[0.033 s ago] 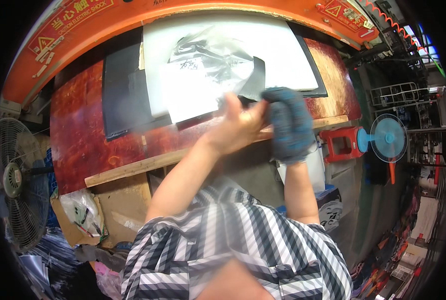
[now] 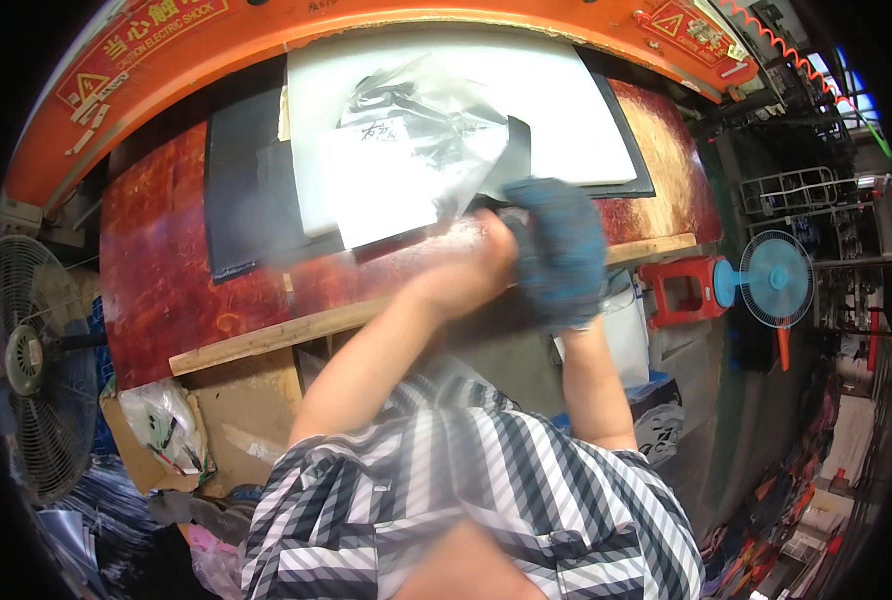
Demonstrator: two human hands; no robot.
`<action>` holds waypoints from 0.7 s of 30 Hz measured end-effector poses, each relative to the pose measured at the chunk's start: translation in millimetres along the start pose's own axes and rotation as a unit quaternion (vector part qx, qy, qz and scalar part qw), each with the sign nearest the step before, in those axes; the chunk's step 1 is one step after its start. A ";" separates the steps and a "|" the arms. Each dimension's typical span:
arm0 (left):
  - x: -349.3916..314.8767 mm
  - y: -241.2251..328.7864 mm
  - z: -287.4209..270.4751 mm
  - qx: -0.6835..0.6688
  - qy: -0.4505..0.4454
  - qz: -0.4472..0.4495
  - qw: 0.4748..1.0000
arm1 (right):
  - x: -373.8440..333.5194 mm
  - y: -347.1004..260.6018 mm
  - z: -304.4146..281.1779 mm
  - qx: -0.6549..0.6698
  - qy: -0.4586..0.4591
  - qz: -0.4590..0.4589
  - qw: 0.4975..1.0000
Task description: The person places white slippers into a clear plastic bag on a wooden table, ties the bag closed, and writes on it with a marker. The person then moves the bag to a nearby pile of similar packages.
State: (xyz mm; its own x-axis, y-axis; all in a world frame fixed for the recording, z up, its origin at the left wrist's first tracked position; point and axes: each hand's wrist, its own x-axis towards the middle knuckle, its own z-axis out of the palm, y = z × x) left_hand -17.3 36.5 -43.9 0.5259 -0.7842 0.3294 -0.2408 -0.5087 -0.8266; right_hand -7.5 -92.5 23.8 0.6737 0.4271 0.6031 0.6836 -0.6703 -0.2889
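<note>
A clear plastic bag [image 2: 416,125] with dark contents and a white paper slip lies tilted over a white sheet [image 2: 566,110] on the red-brown table [image 2: 166,260]. My left hand [image 2: 466,272], bare and blurred by motion, is closed at the bag's near edge. My right hand [image 2: 558,250], in a blue knitted glove, curls just to its right, under a dark flap [image 2: 516,150] at the bag's corner. Blur hides whether the glove grips anything.
A black mat [image 2: 236,190] lies under the white sheet on the left. An orange machine frame [image 2: 366,25] runs along the far edge. A floor fan [image 2: 26,360] stands left, a small blue fan [image 2: 774,280] and red stool [image 2: 678,290] right.
</note>
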 end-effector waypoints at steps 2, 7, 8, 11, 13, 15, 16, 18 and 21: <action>-5.1 7.7 -6.8 -0.539 -0.092 -0.046 0.836 | -7.2 -0.2 14.2 0.044 -0.081 0.053 0.994; -36.5 5.2 -41.6 -0.903 -0.160 0.040 0.396 | -19.4 20.0 59.2 0.124 -0.201 0.300 0.924; -43.6 -1.9 -26.4 -0.902 -0.196 0.036 0.382 | -16.5 32.0 58.8 0.169 -0.172 0.296 0.924; -72.0 -20.3 19.1 -0.906 -0.068 -0.348 0.233 | -10.2 67.4 51.0 0.256 -0.126 0.402 0.870; -92.9 -33.8 47.9 -0.775 -0.053 -0.563 0.282 | 20.3 101.9 53.9 0.251 -0.105 0.410 0.871; -114.9 -40.9 62.6 -0.669 -0.013 -0.642 0.375 | 58.3 132.4 73.3 0.154 -0.112 0.367 0.911; -122.7 -41.8 65.3 -0.618 -0.040 -0.677 0.398 | 76.2 144.4 88.4 0.072 -0.120 0.373 0.917; -127.3 -35.6 65.5 -0.542 -0.113 -0.699 0.453 | 103.6 167.0 116.8 -0.007 -0.167 0.350 0.922; -120.2 -18.0 63.0 -0.512 -0.209 -0.724 0.412 | 128.6 194.1 159.8 -0.162 -0.299 0.208 0.917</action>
State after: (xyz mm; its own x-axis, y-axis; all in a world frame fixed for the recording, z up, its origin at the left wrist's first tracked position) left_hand -24.8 162.3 -97.4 0.7664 0.6260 -0.1444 0.4664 -0.3875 0.7952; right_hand 256.7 -70.7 -73.5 0.9571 0.2845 -0.0539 0.2778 -0.9547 -0.1067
